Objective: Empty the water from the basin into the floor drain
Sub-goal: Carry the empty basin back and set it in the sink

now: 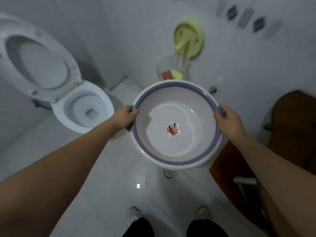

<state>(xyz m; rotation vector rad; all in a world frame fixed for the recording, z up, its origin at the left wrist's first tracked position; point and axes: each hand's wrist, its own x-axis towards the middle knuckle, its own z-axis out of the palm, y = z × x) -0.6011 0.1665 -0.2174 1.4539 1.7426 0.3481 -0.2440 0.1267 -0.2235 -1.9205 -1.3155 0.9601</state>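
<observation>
Purple-rimmed basin (177, 158), shallow water (171, 117) still unpoured, is held level above the floor drain (169, 173), left hand (124, 118) and right hand (228, 121) clamped on opposite rim handles.

Single head-worn wide view, looking steeply down over outstretched arms, close above the floor (106, 194).

Bare forearms (77, 168), dark trousers (138, 228), and pale grey-white shoes (134, 214).
</observation>
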